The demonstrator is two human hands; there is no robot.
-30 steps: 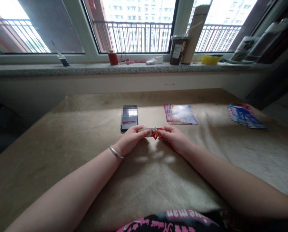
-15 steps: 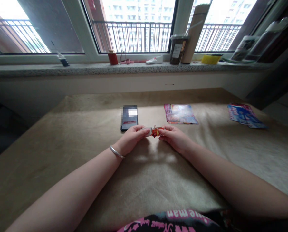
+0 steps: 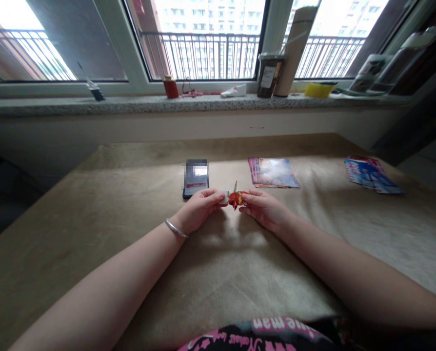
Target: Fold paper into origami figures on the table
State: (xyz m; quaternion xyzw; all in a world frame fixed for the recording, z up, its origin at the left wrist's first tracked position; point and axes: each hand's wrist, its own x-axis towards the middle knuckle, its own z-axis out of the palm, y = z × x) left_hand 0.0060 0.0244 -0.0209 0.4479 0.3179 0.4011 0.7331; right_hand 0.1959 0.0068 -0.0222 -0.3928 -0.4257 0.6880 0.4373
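Between my hands is a small red, yellow and silver-white folded piece [image 3: 235,199]. It looks like creased paper or wrapper, and its exact kind is too small to tell. Pinched in my left hand [image 3: 204,204], which has a silver bangle at the wrist, is the pale end. My right hand [image 3: 261,204] grips the red end between thumb and fingers. A thin spike sticks up from the middle of the piece, and a red tip hangs below. Just beyond my left hand lies a dark phone [image 3: 196,178], its near edge close to my knuckles.
Shiny printed cards [image 3: 274,171] lie behind my right hand. More blue cards [image 3: 371,174] are fanned at the table's right. Along the windowsill [image 3: 130,105] stand a red bottle [image 3: 170,87], a dark lidded jar [image 3: 268,75], a tall tube [image 3: 294,51] and a yellow item [image 3: 319,89].
The spike on the folded piece stands taller, and the red tip below reaches slightly lower. Both hands keep their hold, with only small finger shifts. The phone and cards have not moved.
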